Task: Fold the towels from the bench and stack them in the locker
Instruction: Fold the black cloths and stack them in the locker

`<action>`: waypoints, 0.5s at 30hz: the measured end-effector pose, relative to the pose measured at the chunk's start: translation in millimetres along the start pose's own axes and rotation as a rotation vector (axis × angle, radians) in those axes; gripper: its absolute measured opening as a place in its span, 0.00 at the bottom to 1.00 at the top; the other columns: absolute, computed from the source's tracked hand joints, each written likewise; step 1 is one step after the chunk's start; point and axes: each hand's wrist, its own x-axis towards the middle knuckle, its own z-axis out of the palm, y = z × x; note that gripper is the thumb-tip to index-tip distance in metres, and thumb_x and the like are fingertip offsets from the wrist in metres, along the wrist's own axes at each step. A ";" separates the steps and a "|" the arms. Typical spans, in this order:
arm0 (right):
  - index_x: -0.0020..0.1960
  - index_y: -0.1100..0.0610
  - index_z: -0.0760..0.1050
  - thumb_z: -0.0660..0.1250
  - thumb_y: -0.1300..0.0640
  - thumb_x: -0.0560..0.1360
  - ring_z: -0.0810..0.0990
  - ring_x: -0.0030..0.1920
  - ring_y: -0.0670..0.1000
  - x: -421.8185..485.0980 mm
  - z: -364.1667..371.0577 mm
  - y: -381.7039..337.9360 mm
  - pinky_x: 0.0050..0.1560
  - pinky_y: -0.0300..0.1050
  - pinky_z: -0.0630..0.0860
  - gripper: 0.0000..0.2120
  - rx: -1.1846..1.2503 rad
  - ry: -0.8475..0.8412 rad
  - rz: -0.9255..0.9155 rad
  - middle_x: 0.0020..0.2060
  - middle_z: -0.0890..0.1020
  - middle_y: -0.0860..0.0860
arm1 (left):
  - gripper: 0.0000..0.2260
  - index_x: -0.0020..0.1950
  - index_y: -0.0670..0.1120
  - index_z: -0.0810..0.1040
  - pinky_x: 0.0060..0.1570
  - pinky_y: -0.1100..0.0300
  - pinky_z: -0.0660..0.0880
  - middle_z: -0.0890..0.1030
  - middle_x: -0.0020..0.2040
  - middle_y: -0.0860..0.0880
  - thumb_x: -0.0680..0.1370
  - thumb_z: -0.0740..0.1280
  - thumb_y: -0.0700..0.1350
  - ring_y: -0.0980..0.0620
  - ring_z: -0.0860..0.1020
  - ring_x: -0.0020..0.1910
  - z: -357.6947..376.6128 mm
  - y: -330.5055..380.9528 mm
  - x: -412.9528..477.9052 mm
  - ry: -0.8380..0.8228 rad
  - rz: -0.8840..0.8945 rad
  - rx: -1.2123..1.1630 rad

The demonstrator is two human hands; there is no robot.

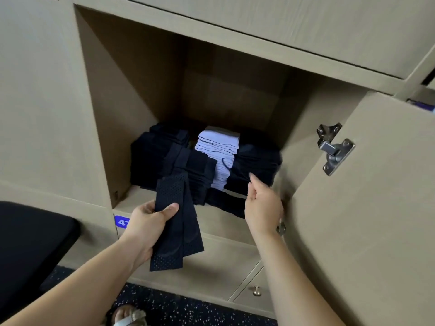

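Ok so the locker (113,102) takes up most of the view, open, straight ahead of both hands. Its door (364,208) is swung out just right of the right hand (261,205), basically brushing the wrist, so there's not much room on that side. The bench (30,243) sits off to the left of the left forearm, well apart from it.

Inside, just past the fingertips, three piles fill the shelf: a dark stack (153,161) beyond the left hand (146,224), a white stack (219,147) between the two hands, and another dark pile (256,158) right at the right hand. Lots of free height above them. Near the shelf's front lip it's tight though, and one dark layer hangs over the lip under the right thumb.

Left arm comes up from below, palm facing in. That hand is grasping a folded mesh towel (175,227), thumb across the front and fingers behind. The towel stands near upright and tilted a bit. Its top edge is at the shelf lip, touching the front of the dark stack, and its bottom hangs below the hand.

Right arm reaches in, back of the hand up, fingers fairly straight. The index tip is resting on the front of the dark pile, and it's not gripping anything that I can see.

Hinge (334,149) is on the door, up and right of the right hand.
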 end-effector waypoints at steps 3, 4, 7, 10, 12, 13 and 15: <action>0.63 0.54 0.78 0.68 0.67 0.72 0.83 0.47 0.58 7.3 26.8 14.8 0.38 0.46 0.76 0.21 -0.147 0.042 -0.184 0.56 0.83 0.51 | 0.06 0.55 0.43 0.81 0.47 0.40 0.81 0.86 0.45 0.42 0.78 0.69 0.42 0.39 0.84 0.45 -2.4 -4.9 12.5 -0.002 -0.017 0.003; 0.60 0.55 0.80 0.70 0.69 0.67 0.84 0.43 0.58 7.5 34.9 20.2 0.36 0.46 0.77 0.23 -0.179 0.029 -0.227 0.54 0.84 0.52 | 0.07 0.55 0.43 0.81 0.48 0.40 0.80 0.86 0.45 0.42 0.78 0.69 0.42 0.39 0.84 0.45 -3.0 -6.7 16.6 0.000 -0.018 0.009; 0.52 0.58 0.83 0.72 0.72 0.58 0.84 0.39 0.57 7.0 54.5 38.7 0.37 0.45 0.79 0.24 -0.317 0.007 -0.355 0.47 0.85 0.56 | 0.07 0.56 0.43 0.81 0.50 0.40 0.80 0.86 0.47 0.42 0.78 0.69 0.42 0.39 0.84 0.47 -3.3 -11.3 24.0 -0.015 -0.014 0.037; 0.52 0.58 0.83 0.66 0.71 0.59 0.83 0.42 0.59 3.0 73.0 54.2 0.47 0.49 0.80 0.24 -0.361 -0.060 -0.374 0.48 0.84 0.57 | 0.06 0.54 0.43 0.81 0.49 0.41 0.81 0.86 0.45 0.43 0.79 0.69 0.42 0.40 0.84 0.46 -6.2 -16.0 30.2 -0.024 -0.001 0.074; 0.54 0.57 0.82 0.64 0.70 0.61 0.83 0.46 0.60 -1.8 82.8 60.8 0.50 0.52 0.80 0.24 -0.351 -0.147 -0.320 0.52 0.84 0.57 | 0.05 0.52 0.43 0.81 0.49 0.41 0.81 0.86 0.44 0.43 0.79 0.69 0.42 0.40 0.84 0.45 -9.1 -18.3 32.7 -0.021 0.007 0.089; 0.54 0.56 0.83 0.62 0.69 0.61 0.83 0.47 0.61 -3.6 86.0 62.5 0.51 0.52 0.81 0.25 -0.341 -0.174 -0.310 0.53 0.84 0.57 | 0.04 0.52 0.43 0.81 0.49 0.41 0.81 0.86 0.43 0.43 0.79 0.69 0.42 0.40 0.84 0.45 -10.4 -19.1 33.5 -0.022 0.007 0.095; 0.52 0.56 0.83 0.57 0.68 0.62 0.83 0.46 0.60 -5.5 89.0 65.4 0.49 0.51 0.81 0.25 -0.354 -0.187 -0.320 0.52 0.84 0.57 | 0.05 0.52 0.43 0.81 0.49 0.42 0.81 0.86 0.44 0.43 0.79 0.69 0.42 0.40 0.84 0.45 -12.5 -20.9 34.6 -0.026 0.003 0.103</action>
